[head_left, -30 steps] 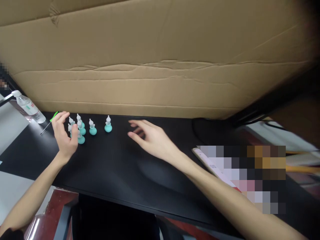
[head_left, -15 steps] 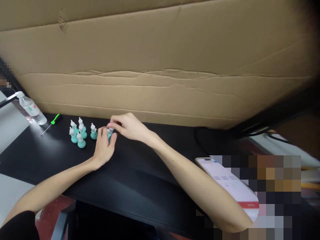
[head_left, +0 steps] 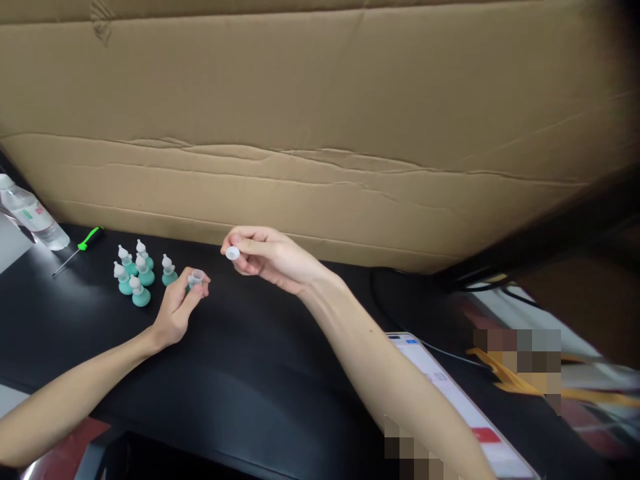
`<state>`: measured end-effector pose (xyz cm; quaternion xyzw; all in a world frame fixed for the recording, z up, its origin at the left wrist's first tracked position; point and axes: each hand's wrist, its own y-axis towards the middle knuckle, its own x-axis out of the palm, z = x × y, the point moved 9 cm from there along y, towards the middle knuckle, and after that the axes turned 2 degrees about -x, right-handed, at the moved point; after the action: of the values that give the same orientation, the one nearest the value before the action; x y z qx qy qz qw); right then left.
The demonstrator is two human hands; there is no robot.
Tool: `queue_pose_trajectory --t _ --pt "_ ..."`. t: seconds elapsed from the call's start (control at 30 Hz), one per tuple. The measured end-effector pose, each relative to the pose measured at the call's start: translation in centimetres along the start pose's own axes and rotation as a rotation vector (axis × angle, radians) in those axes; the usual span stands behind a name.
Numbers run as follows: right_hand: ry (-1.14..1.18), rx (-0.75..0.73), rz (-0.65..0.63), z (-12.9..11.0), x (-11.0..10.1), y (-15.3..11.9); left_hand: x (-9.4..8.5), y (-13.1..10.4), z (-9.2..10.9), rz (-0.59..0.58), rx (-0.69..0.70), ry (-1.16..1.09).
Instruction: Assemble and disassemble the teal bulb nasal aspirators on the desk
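My left hand (head_left: pixel 175 310) is wrapped round a small teal bottle (head_left: pixel 197 276), whose clear neck faces up uncapped above the thumb. Most of that bottle's body is hidden by the fingers. Up and to its right, my right hand (head_left: pixel 260 251) pinches a white cap (head_left: pixel 233 253), its hollow underside turned toward me. Cap and bottle are apart. Left of my left hand stands a capped teal bottle (head_left: pixel 169 275), and beyond it is a cluster of several similar squat bottles (head_left: pixel 140 297) with white pointed caps, all upright on the black table (head_left: pixel 240 373).
A screwdriver (head_left: pixel 83 246) with a green and black handle lies at the left, near a clear water bottle (head_left: pixel 37 217). Cardboard (head_left: pixel 310 100) walls off the back. A phone (head_left: pixel 445 387) with its screen lit lies under my right forearm. A dark cable (head_left: pixel 375 293) curves behind it.
The cap has come off the teal bottle and sits in my right hand. My hands have moved apart, and the view has shifted somewhat to the right.
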<state>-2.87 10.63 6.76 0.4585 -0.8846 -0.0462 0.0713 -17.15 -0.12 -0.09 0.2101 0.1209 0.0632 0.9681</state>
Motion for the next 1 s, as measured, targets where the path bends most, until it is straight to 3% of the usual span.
queue_pose_trajectory --t 0.07,0.23,0.33,0.4,0.47,0.53,0.6,0.73,0.8,1.0 --pt "-0.226 0.104 -0.027 0.6 -1.1 -0.2 0.1 -0.2 0.3 -0.029 0.043 0.02" --pt "-1.229 0.55 -0.075 3.4 -4.4 -0.7 0.6 -0.5 2.4 -0.088 0.255 0.263" --pt "-1.404 0.752 -0.197 4.9 -3.9 -1.0 1.0 -0.8 3.7 -0.098 0.375 0.417" --pt "-1.434 0.796 -0.259 5.1 -2.9 -1.2 1.2 -1.0 3.9 -0.098 0.417 0.508" --pt "-1.471 0.815 -0.238 4.5 -2.4 -1.6 1.4 -1.2 3.9 -0.087 0.458 0.598" --pt "-1.501 0.737 -0.131 3.0 -2.2 -1.6 1.7 -1.4 3.8 -0.069 0.507 0.679" --pt "-1.417 0.507 -0.05 1.4 -1.4 -1.1 1.8 -1.6 3.6 -0.043 0.546 0.749" --pt "-1.002 -0.045 -0.305 0.4 3.0 -0.7 1.6 -1.5 3.5 0.022 0.56 0.852" --pt "-1.023 -0.207 -0.376 0.6 4.1 -0.9 1.3 -1.2 3.1 0.037 0.503 0.858" --pt "-1.243 -0.451 -0.313 1.0 4.7 -1.1 0.0 -0.4 0.2 0.018 0.176 0.681"
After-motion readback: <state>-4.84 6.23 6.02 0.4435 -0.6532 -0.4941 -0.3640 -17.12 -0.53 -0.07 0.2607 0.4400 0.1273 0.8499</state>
